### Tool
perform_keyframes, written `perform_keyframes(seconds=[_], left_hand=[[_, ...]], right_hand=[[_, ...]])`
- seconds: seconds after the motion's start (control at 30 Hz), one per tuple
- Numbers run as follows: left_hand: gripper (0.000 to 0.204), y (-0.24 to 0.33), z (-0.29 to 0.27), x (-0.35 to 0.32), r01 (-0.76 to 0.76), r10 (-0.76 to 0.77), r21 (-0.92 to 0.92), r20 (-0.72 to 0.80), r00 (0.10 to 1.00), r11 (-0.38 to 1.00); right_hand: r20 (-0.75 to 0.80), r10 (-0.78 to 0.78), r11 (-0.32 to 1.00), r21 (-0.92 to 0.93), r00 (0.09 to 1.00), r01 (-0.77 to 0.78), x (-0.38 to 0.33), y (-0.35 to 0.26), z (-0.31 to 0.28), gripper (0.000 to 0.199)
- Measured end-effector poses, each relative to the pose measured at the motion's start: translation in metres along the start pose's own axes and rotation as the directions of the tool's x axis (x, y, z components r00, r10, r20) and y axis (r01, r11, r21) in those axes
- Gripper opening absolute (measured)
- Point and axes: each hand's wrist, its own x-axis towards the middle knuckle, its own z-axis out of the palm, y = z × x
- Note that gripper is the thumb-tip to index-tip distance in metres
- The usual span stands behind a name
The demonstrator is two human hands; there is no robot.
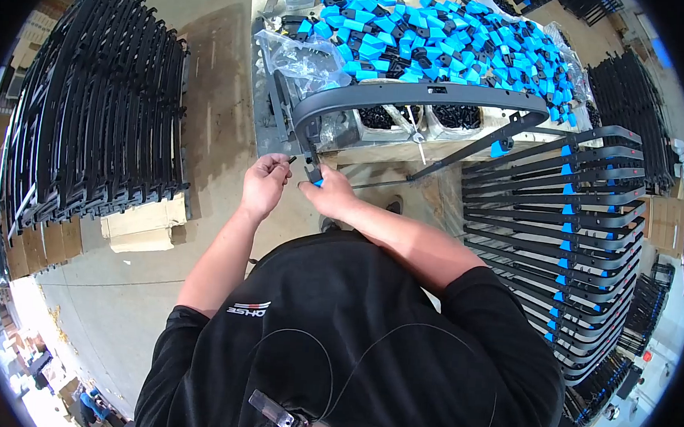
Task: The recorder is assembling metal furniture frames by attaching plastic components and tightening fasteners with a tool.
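A black curved metal frame [380,95] rests across the front of the workbench, its near left end reaching down toward me. My right hand [332,194] grips that end, fingers wrapped round it, with a bit of a blue piece [318,182] showing beside them. Just left of the frame end, my left hand [264,185] pinches a small dark part [292,159], too small to name, pointing at the bar. Another blue piece [502,149] sits on the frame's far right leg.
Blue-and-black plastic parts [446,44] heap the workbench [440,147]. Tubs of small black pieces [455,117] and a wrench [417,133] lie near its front edge, a clear plastic bag [304,58] at its left. Racked black frames stand left [97,112] and right [593,205].
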Motion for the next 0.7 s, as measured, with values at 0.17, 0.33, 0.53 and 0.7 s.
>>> perform_keyframes(seconds=[0.17,0.33,0.53,0.7], left_hand=[[0.01,-0.009,-0.004,0.003,0.019,-0.008,-0.142,0.075,0.997,0.99],[0.013,-0.005,0.0,0.008,0.059,-0.026,-0.221,0.15,0.988,0.974],[0.016,0.0,0.0,0.014,0.152,-0.054,-0.385,0.254,0.966,0.91],[0.015,-0.002,0.001,0.013,0.262,-0.113,-0.522,0.3,0.947,0.811]], right_hand=[[-0.032,-0.071,0.997,-0.003,0.997,0.071,0.01,0.004,0.005,0.057],[-0.071,-0.162,0.986,0.014,0.984,0.163,0.015,0.008,0.006,0.046],[-0.064,-0.146,0.982,0.112,0.987,0.152,0.013,0.013,0.004,0.049],[-0.057,-0.061,0.96,0.268,0.996,0.074,0.024,0.02,0.005,0.05]])
